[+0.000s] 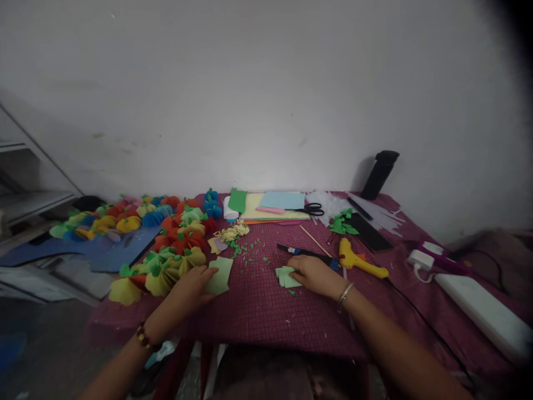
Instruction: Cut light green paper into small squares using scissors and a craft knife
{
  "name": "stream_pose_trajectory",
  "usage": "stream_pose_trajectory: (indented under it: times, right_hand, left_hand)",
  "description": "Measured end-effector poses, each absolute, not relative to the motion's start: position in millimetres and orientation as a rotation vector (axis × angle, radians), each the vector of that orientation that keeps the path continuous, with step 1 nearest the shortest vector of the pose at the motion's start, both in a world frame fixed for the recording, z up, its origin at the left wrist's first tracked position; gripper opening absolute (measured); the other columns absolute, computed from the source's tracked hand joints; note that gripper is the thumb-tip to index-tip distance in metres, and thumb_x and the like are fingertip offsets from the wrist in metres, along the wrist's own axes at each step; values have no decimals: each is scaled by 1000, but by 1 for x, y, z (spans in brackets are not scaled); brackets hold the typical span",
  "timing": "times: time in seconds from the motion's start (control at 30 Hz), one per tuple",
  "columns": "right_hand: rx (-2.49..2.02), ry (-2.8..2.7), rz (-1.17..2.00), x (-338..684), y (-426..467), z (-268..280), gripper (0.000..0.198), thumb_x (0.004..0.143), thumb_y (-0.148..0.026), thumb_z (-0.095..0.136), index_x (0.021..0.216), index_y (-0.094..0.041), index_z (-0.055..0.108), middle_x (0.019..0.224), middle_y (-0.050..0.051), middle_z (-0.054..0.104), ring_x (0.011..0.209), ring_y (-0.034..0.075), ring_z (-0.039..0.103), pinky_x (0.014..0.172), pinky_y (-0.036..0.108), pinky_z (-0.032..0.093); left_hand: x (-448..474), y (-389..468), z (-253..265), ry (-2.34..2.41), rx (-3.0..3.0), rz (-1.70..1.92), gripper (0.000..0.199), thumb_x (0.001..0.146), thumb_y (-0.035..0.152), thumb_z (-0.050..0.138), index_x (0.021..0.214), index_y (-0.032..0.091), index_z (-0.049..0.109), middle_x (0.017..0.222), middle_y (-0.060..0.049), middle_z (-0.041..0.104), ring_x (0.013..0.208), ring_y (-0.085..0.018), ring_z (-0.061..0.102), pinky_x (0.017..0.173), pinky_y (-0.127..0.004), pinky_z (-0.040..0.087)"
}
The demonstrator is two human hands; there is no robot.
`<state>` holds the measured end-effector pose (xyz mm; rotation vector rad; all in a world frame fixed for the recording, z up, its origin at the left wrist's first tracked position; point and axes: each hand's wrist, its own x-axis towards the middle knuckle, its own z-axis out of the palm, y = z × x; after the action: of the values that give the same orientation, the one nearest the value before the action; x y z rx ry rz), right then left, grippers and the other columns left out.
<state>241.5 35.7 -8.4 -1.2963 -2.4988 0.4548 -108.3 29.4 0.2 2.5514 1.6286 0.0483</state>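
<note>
My left hand (pixel 199 284) is closed at the edge of a light green paper sheet (pixel 222 272), fingertips over it and thumb low. On the right, my right hand (pixel 310 271) has its fingers bent over several small light green paper pieces (pixel 285 277), fanned out at the fingertips. Just behind that hand lies a box cutter (pixel 285 249) with a dark handle, partly covered by the hand. Tiny green paper scraps (pixel 250 258) are scattered on the patterned maroon tablecloth (pixel 254 316) between my hands.
Colourful folded-paper pumpkins (pixel 187 239) crowd the left side. Coloured sheets (pixel 275 214) and black scissors (pixel 313 209) lie at the back. A yellow glue gun (pixel 360 261), green paper leaves (pixel 343 223), a black bottle (pixel 378 175) and a white power strip (pixel 485 311) are on the right.
</note>
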Motion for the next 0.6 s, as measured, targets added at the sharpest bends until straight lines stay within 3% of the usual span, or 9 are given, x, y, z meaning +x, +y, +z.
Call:
stream_pose_trajectory:
  times: [0.07,0.17,0.27,0.37,0.47,0.6]
  right_hand:
    - [-1300,-2460,472,244,37,-8,10,80,-16,51,74,-18,58,76,4,61,74,17,54,69,26,33]
    - [-1321,-2259,588,249,42,-8,8,79,-17,53,72,-17,57,72,3,59,69,15,51,66,26,34]
    - [-1201,-1860,979,249,44,-6,12,80,-28,56,79,-16,58,72,1,59,65,14,51,63,26,38]
    - [-895,-1448,1366,243,40,-4,28,77,-38,62,95,-16,60,82,2,64,72,15,57,69,28,43]
    - [-730,-1287,1511,233,32,-2,38,72,-40,68,102,-18,61,89,3,66,79,15,59,76,29,44]
    - [-749,-1311,1518,226,28,-5,37,69,-40,71,94,-16,62,83,1,65,71,13,58,70,26,44]
  left_hand:
    - [-106,31,9,1589,2537,73,15,78,23,50,86,17,61,89,-7,62,85,-21,56,77,-31,42]
    - [-103,34,26,1554,2495,192,30,85,31,41,59,19,50,66,-2,54,67,-16,50,65,-27,39]
    - [-90,38,36,1618,2331,587,36,87,39,38,58,19,47,62,0,49,63,-14,47,60,-26,38]
    - [-53,36,29,1532,1924,908,34,85,44,41,63,19,48,59,2,48,58,-13,47,56,-24,38]
    - [4,27,5,1231,1457,1012,30,82,44,46,70,17,53,65,0,58,60,-14,55,59,-25,45]
    - [58,12,-19,1031,1427,926,30,81,42,49,71,15,60,68,-3,64,63,-15,60,65,-28,49]
